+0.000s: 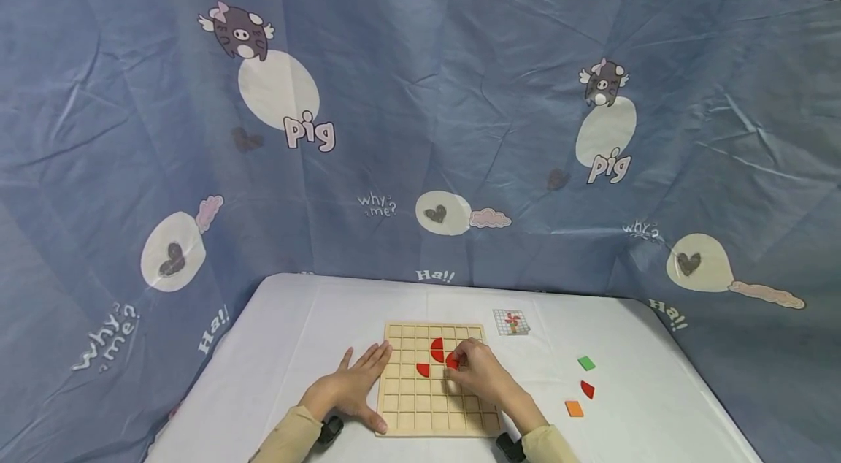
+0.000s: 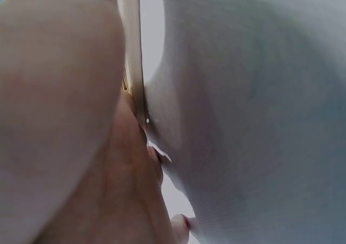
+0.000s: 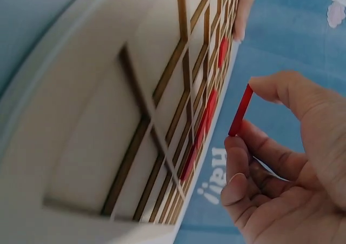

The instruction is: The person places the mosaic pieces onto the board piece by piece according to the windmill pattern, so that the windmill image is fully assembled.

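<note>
A wooden grid board (image 1: 407, 404) lies flat on the white table. Along its left edge rests my left hand (image 1: 351, 383), fingers extended and thumb spread toward the near corner. My right hand (image 1: 482, 374) pinches a red quarter-circle tile (image 3: 241, 110) between thumb and fingertips. In the right wrist view that tile is edge-on, held above the board and apart from it. Two red tiles sit one behind the other in the upper middle cells, the far one (image 1: 436, 343) and the near one (image 1: 437, 356). A third red tile (image 1: 423, 370) sits lower left of them.
Right of the board lie a green square tile (image 1: 587, 363), a red quarter-circle tile (image 1: 588, 389) and an orange square tile (image 1: 574, 409). Beyond the board's far right corner is a card with a grid pattern (image 1: 509, 322). A blue printed curtain (image 1: 394, 156) stands behind the table.
</note>
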Demonstrator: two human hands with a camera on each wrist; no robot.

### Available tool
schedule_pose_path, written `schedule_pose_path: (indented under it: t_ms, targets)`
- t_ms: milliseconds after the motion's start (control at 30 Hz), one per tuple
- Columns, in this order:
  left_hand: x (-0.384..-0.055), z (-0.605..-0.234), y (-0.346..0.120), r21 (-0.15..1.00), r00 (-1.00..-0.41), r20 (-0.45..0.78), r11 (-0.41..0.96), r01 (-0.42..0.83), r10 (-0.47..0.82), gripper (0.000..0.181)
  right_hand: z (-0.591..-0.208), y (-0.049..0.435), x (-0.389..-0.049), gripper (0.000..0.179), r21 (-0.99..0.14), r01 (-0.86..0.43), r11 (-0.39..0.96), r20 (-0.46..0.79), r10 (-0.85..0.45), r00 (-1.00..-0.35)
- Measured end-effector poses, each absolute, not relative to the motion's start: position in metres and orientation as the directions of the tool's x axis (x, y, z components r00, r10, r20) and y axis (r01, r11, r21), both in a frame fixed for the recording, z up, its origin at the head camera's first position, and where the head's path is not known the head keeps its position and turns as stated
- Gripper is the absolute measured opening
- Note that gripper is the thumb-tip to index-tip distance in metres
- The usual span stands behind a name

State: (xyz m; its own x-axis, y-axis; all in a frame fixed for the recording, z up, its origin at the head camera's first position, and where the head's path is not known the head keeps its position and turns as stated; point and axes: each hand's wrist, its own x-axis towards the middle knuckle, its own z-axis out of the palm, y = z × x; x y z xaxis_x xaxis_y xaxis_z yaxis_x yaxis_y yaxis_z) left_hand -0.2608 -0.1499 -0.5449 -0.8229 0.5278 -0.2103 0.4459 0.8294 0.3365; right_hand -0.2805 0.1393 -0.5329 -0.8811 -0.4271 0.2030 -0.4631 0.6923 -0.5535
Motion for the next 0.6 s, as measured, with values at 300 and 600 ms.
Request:
schedule_pose_path:
  t_ms: [300,600]
  targets:
    - [-0.260,-0.545,-0.149,0.328,-0.827,-0.212,0.835,0.442,0.521,0.139,-0.536,0.123,-0.279,0.019,-0.520,-0.476,0.709,0.175,-0.457,-0.872]
    - [-0.259,-0.543,-0.150,0.340,-0.826,-0.201,0.828,0.445,0.527,0.139,-0.546,0.115,-0.283,0.020,-0.504,-0.489,0.712,0.181,-0.466,-0.866]
